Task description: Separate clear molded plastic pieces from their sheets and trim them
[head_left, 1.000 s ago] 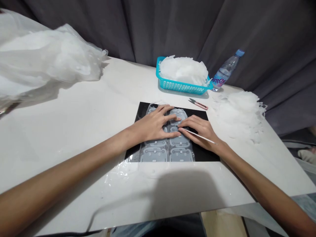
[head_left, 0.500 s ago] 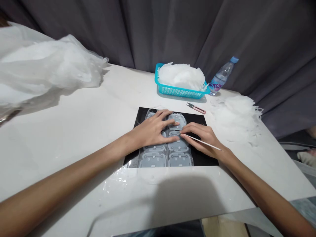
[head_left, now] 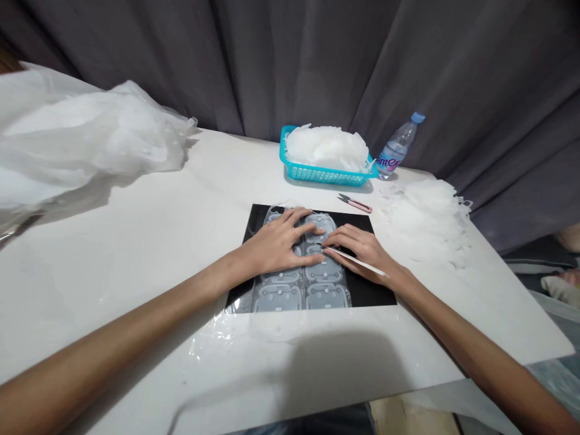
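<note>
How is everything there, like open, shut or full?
Left hand: spread open, on the clear sheet
Right hand: shut around the white stick
Clear sheet: lying on the black mat
Basket: heaped full
Bottle: capped, partly filled
Snips: lying down, blades apart
Plastic bag: bulging
White pile: loose, heaped

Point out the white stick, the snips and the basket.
White stick (head_left: 357, 261): head view, middle of the shaft.
Snips (head_left: 355, 202): head view, handle, near where the blades begin.
Basket (head_left: 326, 176): head view, front wall, below the rim.
</note>
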The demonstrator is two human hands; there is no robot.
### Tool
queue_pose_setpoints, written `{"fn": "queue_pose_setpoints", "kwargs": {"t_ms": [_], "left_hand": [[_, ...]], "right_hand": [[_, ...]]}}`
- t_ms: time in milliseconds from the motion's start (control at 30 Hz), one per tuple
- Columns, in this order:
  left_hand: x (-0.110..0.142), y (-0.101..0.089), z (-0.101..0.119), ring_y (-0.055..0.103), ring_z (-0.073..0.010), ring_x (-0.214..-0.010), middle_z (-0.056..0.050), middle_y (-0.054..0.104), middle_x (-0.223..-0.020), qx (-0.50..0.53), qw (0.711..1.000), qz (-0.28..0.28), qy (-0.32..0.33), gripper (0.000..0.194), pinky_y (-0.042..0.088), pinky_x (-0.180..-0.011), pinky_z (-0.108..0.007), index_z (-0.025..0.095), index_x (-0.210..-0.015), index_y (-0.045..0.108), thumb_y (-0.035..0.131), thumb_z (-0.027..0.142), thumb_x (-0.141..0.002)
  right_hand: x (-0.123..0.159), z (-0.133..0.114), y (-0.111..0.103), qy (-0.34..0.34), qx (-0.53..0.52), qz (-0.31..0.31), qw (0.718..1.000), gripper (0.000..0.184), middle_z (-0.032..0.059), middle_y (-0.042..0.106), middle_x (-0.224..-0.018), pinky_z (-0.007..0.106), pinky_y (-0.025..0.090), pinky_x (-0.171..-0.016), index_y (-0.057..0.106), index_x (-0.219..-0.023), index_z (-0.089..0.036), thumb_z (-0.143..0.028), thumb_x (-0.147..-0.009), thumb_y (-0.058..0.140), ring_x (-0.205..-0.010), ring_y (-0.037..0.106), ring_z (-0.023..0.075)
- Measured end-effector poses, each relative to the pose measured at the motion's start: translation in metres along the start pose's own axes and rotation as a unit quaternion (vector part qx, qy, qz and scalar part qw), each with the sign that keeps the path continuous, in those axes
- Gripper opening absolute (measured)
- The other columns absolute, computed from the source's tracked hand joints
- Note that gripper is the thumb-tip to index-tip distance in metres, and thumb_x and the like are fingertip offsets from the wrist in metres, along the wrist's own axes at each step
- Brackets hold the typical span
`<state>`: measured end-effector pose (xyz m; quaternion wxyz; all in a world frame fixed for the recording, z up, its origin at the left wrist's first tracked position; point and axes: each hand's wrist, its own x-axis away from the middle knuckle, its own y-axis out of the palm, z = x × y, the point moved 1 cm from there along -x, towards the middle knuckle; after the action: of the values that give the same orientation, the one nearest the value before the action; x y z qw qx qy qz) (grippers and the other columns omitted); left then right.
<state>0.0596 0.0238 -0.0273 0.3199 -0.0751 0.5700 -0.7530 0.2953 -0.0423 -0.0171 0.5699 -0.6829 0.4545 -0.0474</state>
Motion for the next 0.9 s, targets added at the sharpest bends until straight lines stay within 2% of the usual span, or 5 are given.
{"fn": "queue_pose_setpoints", "kwargs": {"t_ms": [167, 333, 433, 700, 900], "left_hand": [[0.0, -0.001, -0.001, 0.039, -0.038, -0.154, -0.019, 0.043, -0.164, 0.026, 0.999, -0.019, -0.022, 0.082, 0.039, -0.124, -0.055, 0.02, -0.147, 0.055, 0.057, 0.081, -0.092], [0.0, -0.003, 0.0, 0.03, -0.0374, -0.16, -0.021, 0.03, -0.173, 0.071, 0.995, -0.038, -0.061, 0.112, 0.031, -0.129, -0.054, 0.017, -0.168, 0.021, 0.059, 0.085, -0.088], [0.001, -0.005, 0.0, 0.022, -0.0382, -0.163, -0.021, 0.022, -0.177, 0.078, 0.992, -0.058, -0.083, 0.122, 0.026, -0.131, -0.055, 0.014, -0.17, 0.013, 0.059, 0.088, -0.085], [0.0, -0.005, 0.002, 0.011, -0.0378, -0.166, -0.024, 0.014, -0.178, 0.069, 0.99, -0.076, -0.095, 0.126, 0.019, -0.133, -0.055, 0.012, -0.171, 0.006, 0.056, 0.089, -0.085], [0.002, -0.005, -0.001, 0.015, -0.0414, -0.165, -0.025, 0.017, -0.177, 0.091, 0.992, -0.042, -0.08, 0.118, 0.023, -0.13, -0.062, 0.017, -0.169, 0.01, 0.061, 0.083, -0.087]], "right_hand": [[-0.005, 0.007, 0.003, -0.002, 0.047, -0.017, 0.999, 0.032, 0.0125, 0.071, -0.125, 0.041, 0.061, -0.096, 0.062, -0.139, -0.023, -0.031, -0.108, 0.057, -0.111, 0.072, 0.0248], [-0.014, 0.009, 0.003, -0.007, 0.007, -0.045, 0.999, 0.027, 0.0129, 0.071, -0.122, 0.04, 0.061, -0.094, 0.068, -0.13, -0.021, -0.03, -0.11, 0.052, -0.11, 0.072, 0.0245], [-0.019, 0.012, 0.006, 0.001, -0.003, -0.048, 0.999, 0.024, 0.0118, 0.072, -0.117, 0.04, 0.059, -0.09, 0.071, -0.119, -0.022, -0.03, -0.111, 0.05, -0.103, 0.073, 0.024], [-0.036, 0.031, -0.001, 0.175, -0.094, 0.117, 0.973, 0.027, 0.0061, 0.068, -0.098, 0.038, 0.049, -0.09, 0.069, -0.094, -0.022, -0.038, -0.108, 0.053, -0.098, 0.065, 0.0227], [-0.037, 0.036, -0.001, 0.251, -0.196, 0.14, 0.938, 0.039, 0.001, 0.059, -0.079, 0.034, 0.046, -0.075, 0.069, -0.081, -0.021, -0.052, -0.103, 0.06, -0.076, 0.057, 0.0182]]}}
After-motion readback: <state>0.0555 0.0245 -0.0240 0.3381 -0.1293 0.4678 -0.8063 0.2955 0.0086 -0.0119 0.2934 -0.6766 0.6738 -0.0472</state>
